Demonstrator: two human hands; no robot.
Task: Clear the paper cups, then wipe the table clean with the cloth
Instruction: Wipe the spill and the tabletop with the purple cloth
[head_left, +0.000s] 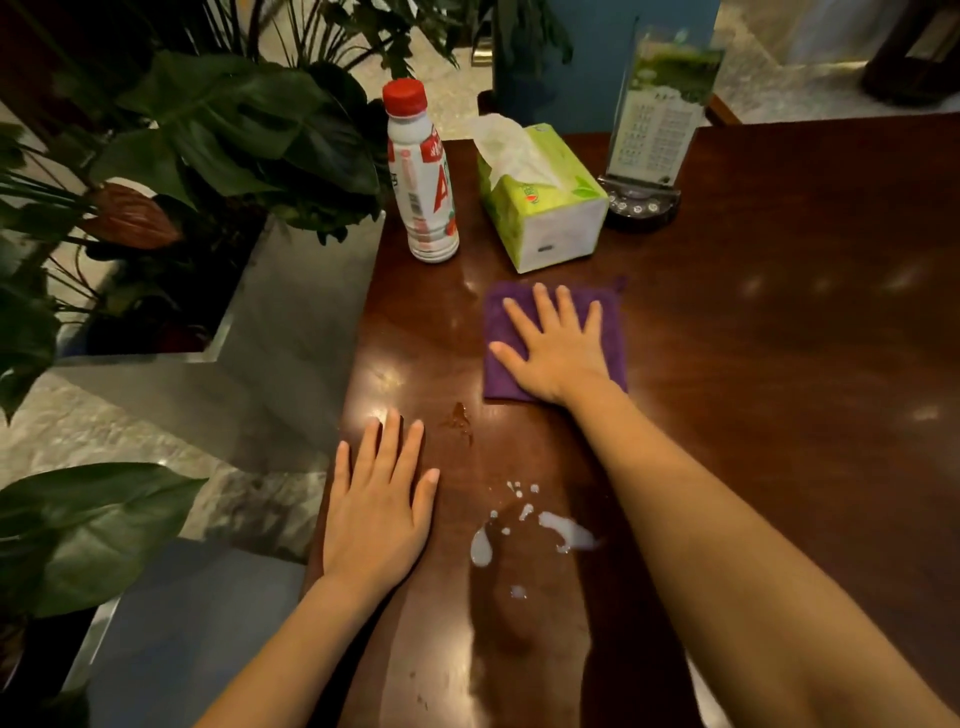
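A folded purple cloth (500, 374) lies flat on the dark wooden table (779, 338). My right hand (558, 348) presses on it with straight, spread fingers. My left hand (376, 512) rests flat on the table near its left edge, fingers straight, holding nothing. Between my arms a white liquid spill (563, 530) spreads in splashes and drops. A small brown stain (460, 415) sits just right of my left fingertips. No paper cups are in view.
A white bottle with a red cap (423, 176) stands at the back left of the table. Beside it are a green tissue box (545, 202) and a clear menu stand (657, 130). Leafy plants in a metal planter (208, 156) border the table's left edge.
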